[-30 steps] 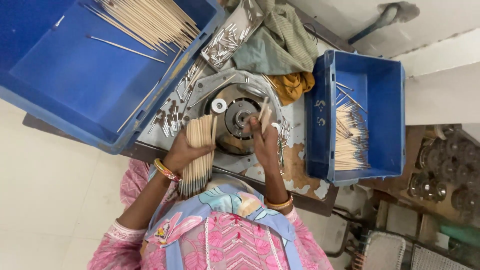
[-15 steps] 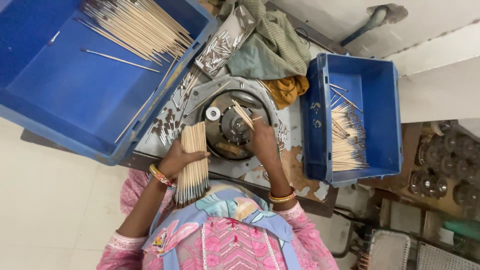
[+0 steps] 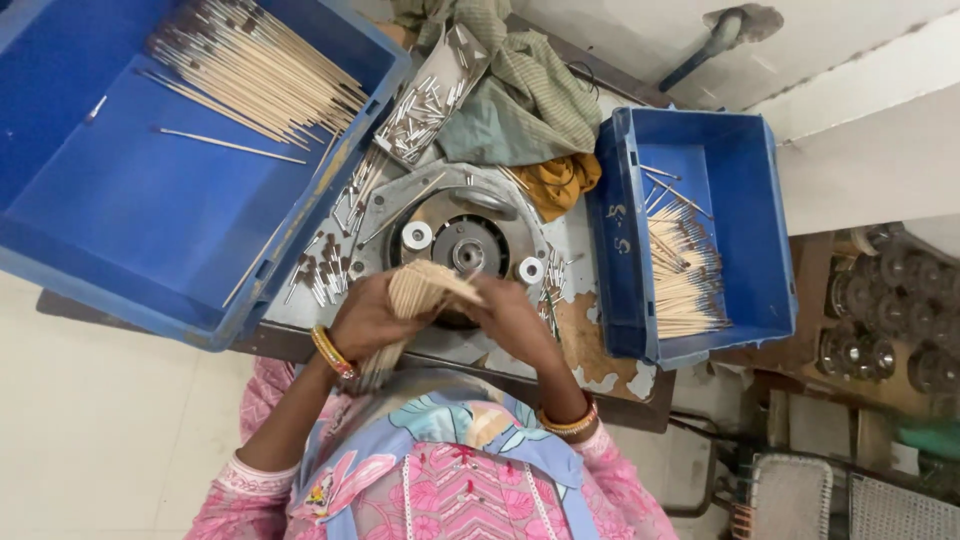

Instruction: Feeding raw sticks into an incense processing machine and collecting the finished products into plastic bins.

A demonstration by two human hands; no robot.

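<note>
Pale tiled floor [image 3: 90, 430] across lower left of the frame. Worn, chipped table [image 3: 600, 372] in the middle. White wall [image 3: 850, 60] at upper right. Wire mesh racks [image 3: 830, 500] at lower right. Soft, even light.

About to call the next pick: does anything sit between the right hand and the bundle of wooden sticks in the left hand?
Nothing visible does. The left hand grips the bundle of wooden sticks, and the right hand is already at the bundle's upper end, with its fingers against the sticks, over the round metal fixture.
</note>
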